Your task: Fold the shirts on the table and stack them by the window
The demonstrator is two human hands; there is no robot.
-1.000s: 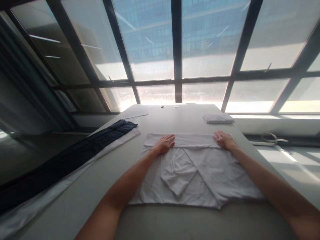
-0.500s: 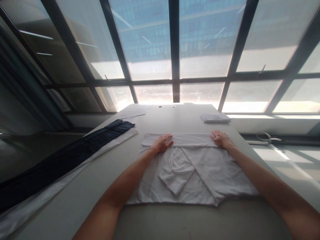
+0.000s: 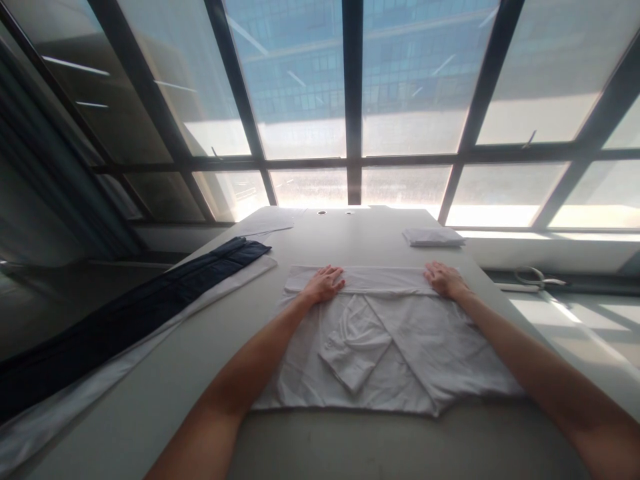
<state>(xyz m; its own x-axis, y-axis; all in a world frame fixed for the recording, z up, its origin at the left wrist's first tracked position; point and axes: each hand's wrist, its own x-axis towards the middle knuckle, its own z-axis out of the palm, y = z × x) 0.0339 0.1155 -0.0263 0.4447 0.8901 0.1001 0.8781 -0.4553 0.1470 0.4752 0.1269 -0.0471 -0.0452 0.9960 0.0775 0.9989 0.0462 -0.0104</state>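
Compared with half a second ago, very little is changing: the whole view is sitting a tiny bit further right, and both hands are staying in almost the same spots. The left hand [image 3: 324,284] and the right hand [image 3: 444,279] are resting on the far part of a white shirt [image 3: 430,347], well apart. Their fingers are lying loose and flat, not grabbing the cloth. The shirt is lying folded on a pale table [image 3: 350,250], right in front of the person. Dark cloth [image 3: 150,307] and white cloth [image 3: 243,280] are stretching along the left side, and a folded white cloth [image 3: 434,237] is sitting near the far right edge. Light is coming through big windows [image 3: 305,87], and a curtain [image 3: 55,153] is hanging at the left. The shirt's long way is running from side to side, and its cuff [image 3: 345,367] is pointing toward the person.
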